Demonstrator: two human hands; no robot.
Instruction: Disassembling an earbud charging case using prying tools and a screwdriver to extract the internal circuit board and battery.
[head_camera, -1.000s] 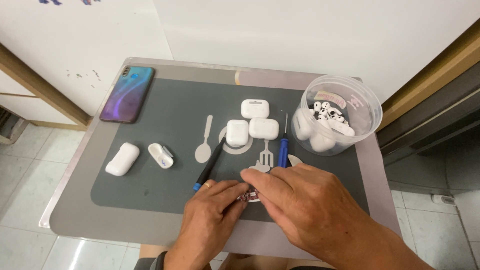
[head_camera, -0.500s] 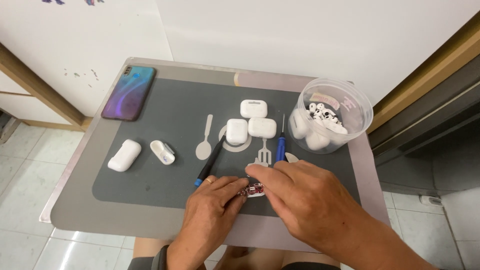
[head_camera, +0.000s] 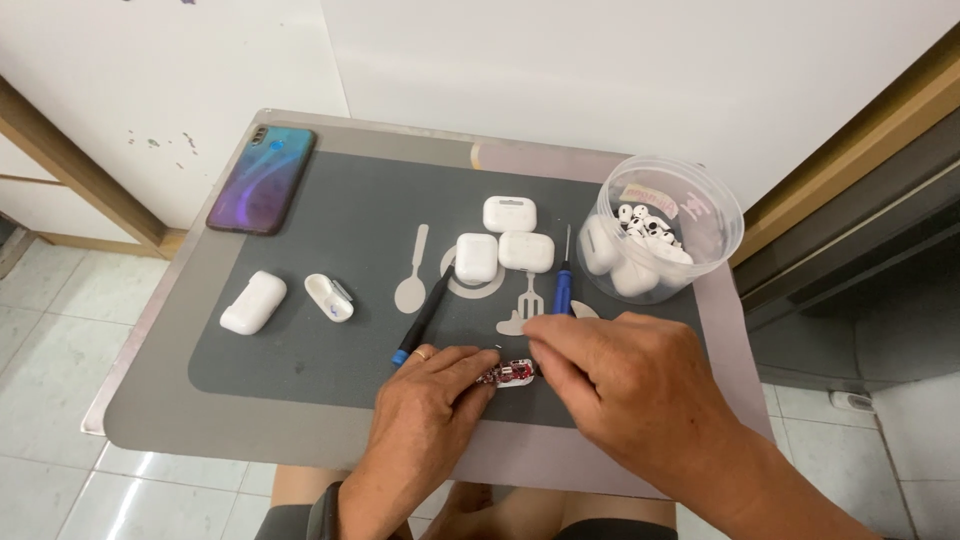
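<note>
white earbud cases (head_camera: 505, 240), grey mat (head_camera: 340, 260), blue-purple phone (head_camera: 261, 180).

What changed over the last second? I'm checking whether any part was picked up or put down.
Hardly anything. Both hands, left hand and right hand, stay pinched on the small red circuit board at the mat's near edge; nothing was taken up or let go. The phone, white cases, two tools and clear tub lie as before.

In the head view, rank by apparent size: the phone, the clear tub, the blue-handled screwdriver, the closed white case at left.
1. Clear round plastic tub
2. Blue-purple phone
3. Blue-handled screwdriver
4. Closed white earbud case
Tub and phone look close; order unsure.
</note>
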